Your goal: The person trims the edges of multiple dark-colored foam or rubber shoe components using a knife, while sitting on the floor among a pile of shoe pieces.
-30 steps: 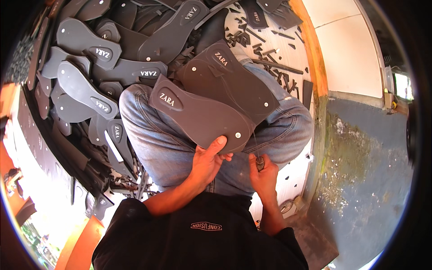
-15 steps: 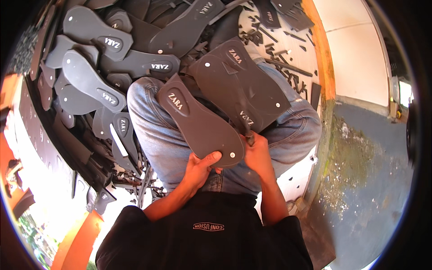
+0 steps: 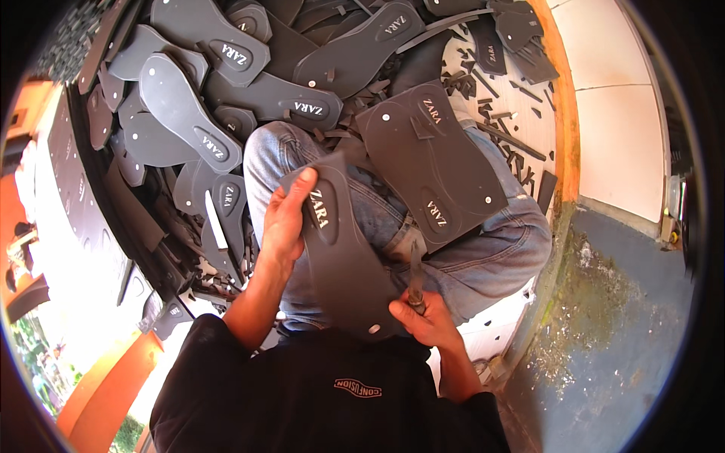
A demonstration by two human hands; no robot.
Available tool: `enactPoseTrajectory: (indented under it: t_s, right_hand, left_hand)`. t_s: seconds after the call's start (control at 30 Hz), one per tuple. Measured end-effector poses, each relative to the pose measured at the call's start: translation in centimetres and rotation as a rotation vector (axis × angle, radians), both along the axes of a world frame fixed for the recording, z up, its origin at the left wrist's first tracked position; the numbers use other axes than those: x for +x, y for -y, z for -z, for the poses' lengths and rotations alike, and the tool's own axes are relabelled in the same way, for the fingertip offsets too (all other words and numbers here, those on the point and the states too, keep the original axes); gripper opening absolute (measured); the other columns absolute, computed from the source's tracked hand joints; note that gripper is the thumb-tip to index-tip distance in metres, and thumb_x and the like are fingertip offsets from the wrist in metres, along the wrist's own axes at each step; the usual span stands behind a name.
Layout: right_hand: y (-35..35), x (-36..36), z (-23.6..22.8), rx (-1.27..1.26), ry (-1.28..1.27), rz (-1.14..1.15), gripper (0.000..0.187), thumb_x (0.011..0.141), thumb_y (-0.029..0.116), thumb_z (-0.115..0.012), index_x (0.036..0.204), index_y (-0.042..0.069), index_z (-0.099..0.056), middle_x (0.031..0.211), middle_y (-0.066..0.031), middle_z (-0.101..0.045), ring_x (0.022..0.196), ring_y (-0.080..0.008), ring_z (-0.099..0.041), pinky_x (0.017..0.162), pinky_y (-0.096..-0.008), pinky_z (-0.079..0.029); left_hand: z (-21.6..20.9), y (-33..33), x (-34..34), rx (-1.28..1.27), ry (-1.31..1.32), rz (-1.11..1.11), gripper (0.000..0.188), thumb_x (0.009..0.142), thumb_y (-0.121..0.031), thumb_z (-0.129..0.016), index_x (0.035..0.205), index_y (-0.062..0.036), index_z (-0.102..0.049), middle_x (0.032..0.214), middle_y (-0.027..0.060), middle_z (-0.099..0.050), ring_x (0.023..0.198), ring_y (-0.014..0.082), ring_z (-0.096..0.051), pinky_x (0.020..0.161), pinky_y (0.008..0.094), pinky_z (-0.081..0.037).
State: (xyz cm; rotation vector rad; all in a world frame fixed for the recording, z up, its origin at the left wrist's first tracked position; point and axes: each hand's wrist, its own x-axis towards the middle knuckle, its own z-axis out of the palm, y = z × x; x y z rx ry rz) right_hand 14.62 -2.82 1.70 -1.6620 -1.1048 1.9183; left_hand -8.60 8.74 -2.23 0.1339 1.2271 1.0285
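Observation:
My left hand (image 3: 284,223) grips the upper left edge of a dark grey foam sandal sole (image 3: 343,268), its thumb on top near the oval heel patch. The sole slants over my lap, its wide end close to my shirt. In my right hand (image 3: 432,321) is a knife (image 3: 416,278), blade pointing away from me, by the sole's lower right edge. The thumb of that hand lies at the sole's edge. A dark foam sheet (image 3: 453,162) with two sole outlines rests across my right leg.
Many loose soles (image 3: 185,106) are heaped at the far left, one bearing a white strip (image 3: 214,219). Dark foam scraps (image 3: 513,151) litter the white surface at right, bordered by an orange edge (image 3: 568,106). Beyond is a stained blue-grey floor (image 3: 627,317).
My left hand has moved from the sole's wide end up to its heel end. The sole has come closer to my body. My right hand, with the knife, has shifted lower.

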Motion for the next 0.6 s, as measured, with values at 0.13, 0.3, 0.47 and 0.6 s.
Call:
enactPoseTrajectory:
  t_s: [0.13,0.3,0.47,0.6]
  right_hand:
    - [-0.7,-0.9,1.7,0.292,0.410,0.067,0.039,0.086,0.030,-0.065,0.064,0.001,-0.050,0.047,-0.0065,-0.042,0.043,-0.0144,-0.039,0.044,-0.0322,-0.034]
    - [-1.0,-1.0,2.2,0.381,0.476,0.095,0.040,0.086,0.027,-0.065,0.062,0.001,-0.046,0.046,-0.0078,-0.035,0.043,-0.0163,-0.031,0.043,-0.0333,-0.031]
    - [-0.5,-0.5,2.6,0.373,0.516,0.106,0.035,0.085,0.022,-0.064,0.063,0.000,-0.048,0.046,-0.0111,-0.039,0.042,-0.0197,-0.035,0.044,-0.0351,-0.033]
    - [-2.0,-0.4,2.5,0.427,0.560,-0.005,0.028,0.084,0.017,-0.063,0.066,-0.002,-0.052,0.051,-0.0169,-0.050,0.043,-0.0301,-0.048,0.045,-0.0381,-0.036]
  left_hand:
    - [-1.6,0.6,1.5,0.047,0.030,0.384,0.030,0.083,-0.026,-0.068,0.096,0.0006,-0.063,0.082,0.0081,-0.067,0.066,0.0134,-0.065,0.061,0.0234,-0.053]
    - [-2.8,0.6,2.4,-0.003,0.030,0.477,0.028,0.084,-0.025,-0.066,0.094,0.0012,-0.063,0.078,0.0064,-0.066,0.063,0.0115,-0.063,0.057,0.0222,-0.051]
    - [-3.1,0.3,2.9,0.020,0.081,0.541,0.030,0.082,-0.025,-0.069,0.094,0.0023,-0.064,0.079,0.0065,-0.067,0.065,0.0109,-0.063,0.060,0.0224,-0.051]
    - [-2.9,0.6,3.1,0.078,-0.004,0.701,0.032,0.083,-0.026,-0.069,0.101,0.0007,-0.066,0.083,0.0044,-0.068,0.074,0.0085,-0.061,0.068,0.0235,-0.049]
